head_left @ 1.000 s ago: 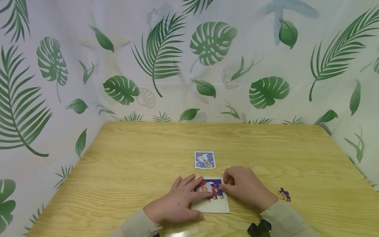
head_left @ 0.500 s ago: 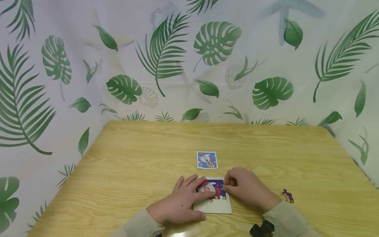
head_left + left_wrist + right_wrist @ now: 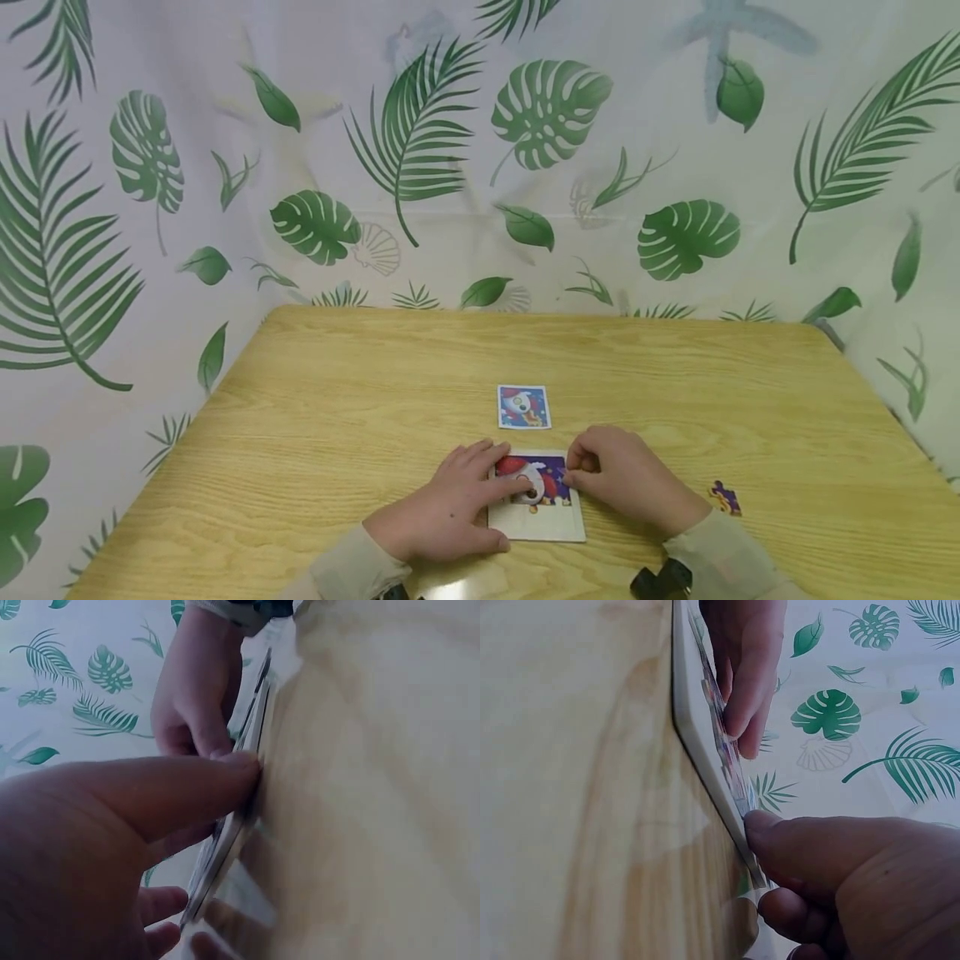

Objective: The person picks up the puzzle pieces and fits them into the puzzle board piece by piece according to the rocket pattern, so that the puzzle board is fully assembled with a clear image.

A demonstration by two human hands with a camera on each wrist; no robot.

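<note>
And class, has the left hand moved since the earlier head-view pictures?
Yes, slightly: judged against the picture card, the left hand has shifted a little toward the person's left.

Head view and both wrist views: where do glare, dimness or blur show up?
Head: fairly even light, with a small white glare spot on the yellow wood-grain table near the bottom edge; left wrist: dim left hand, table grain soft; right wrist: dim right hand, soft grain, and the flat white puzzle board seen too edge-on to read its picture.
</note>
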